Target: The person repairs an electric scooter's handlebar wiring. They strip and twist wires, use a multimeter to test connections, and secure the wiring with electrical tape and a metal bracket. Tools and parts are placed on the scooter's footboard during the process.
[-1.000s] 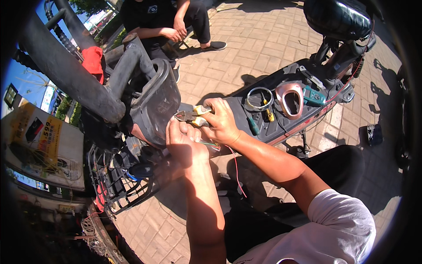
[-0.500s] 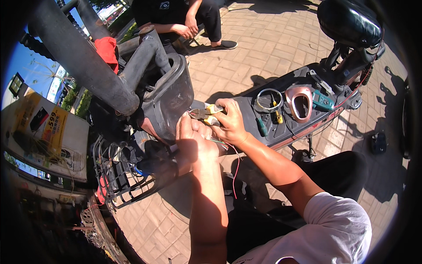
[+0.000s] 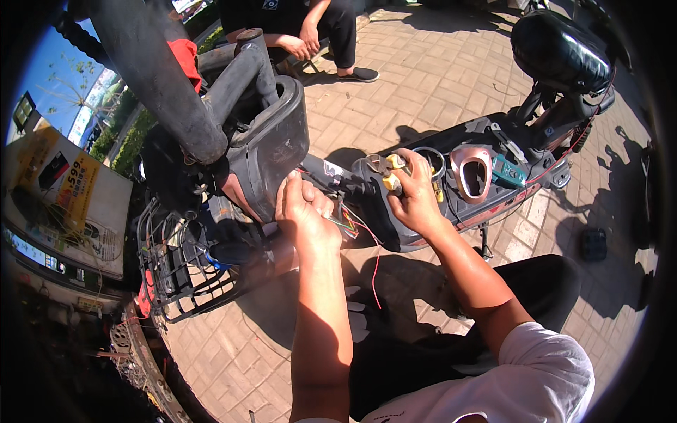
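My left hand [image 3: 305,210] is closed at the lower edge of the electric scooter's black front cover [image 3: 271,158]. Its fingers pinch thin wires, though the pinched ends are mostly hidden. Below that hand hangs a bundle of coloured wires [image 3: 348,224], and one long red wire [image 3: 376,271] dangles lower. Over the scooter's footboard, my right hand [image 3: 417,201] grips pliers [image 3: 379,163] with yellow handles. Their metal jaws point left, apart from the wires.
On the footboard lie a ring-shaped roll [image 3: 442,163], an oval pink-rimmed cover [image 3: 455,168] and a teal meter [image 3: 509,171]. A black seat [image 3: 560,51] rises at the far right. A wire basket [image 3: 194,285] is at the left. Another person's hands [image 3: 300,46] rest beyond the scooter.
My right hand has drawn the pliers away to the right, from the wires to over the footboard. My left hand stays closed near the front cover.
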Tool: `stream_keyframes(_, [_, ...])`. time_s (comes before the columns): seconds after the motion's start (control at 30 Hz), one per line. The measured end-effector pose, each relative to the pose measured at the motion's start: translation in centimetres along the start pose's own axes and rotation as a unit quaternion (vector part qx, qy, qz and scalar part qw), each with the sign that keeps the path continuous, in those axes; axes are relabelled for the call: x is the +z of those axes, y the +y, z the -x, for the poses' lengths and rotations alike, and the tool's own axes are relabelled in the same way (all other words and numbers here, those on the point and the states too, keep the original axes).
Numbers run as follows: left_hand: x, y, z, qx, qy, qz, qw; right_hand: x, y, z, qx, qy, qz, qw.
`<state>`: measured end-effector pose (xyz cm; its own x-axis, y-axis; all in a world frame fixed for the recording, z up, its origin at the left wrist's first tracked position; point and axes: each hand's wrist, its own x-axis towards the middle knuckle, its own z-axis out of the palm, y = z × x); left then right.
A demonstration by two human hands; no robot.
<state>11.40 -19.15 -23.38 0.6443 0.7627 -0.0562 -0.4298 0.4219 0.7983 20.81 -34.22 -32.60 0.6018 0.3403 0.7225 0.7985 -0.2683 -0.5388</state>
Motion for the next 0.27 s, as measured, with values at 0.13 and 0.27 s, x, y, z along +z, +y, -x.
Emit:
stream_keyframes(0.13, [-0.4, 0.7, 0.7, 0.003, -0.017, -0.039, 0.999, -0.7, -2.4, -0.8, -0.058, -0.107, -0.028, 0.992])
stream_keyframes(0.27, [-1.6, 0.8, 1.8, 0.003, -0.048, -0.087, 0.995, -5.2, -3.7, -0.2, 0.058, -0.314, -0.407, 0.856])
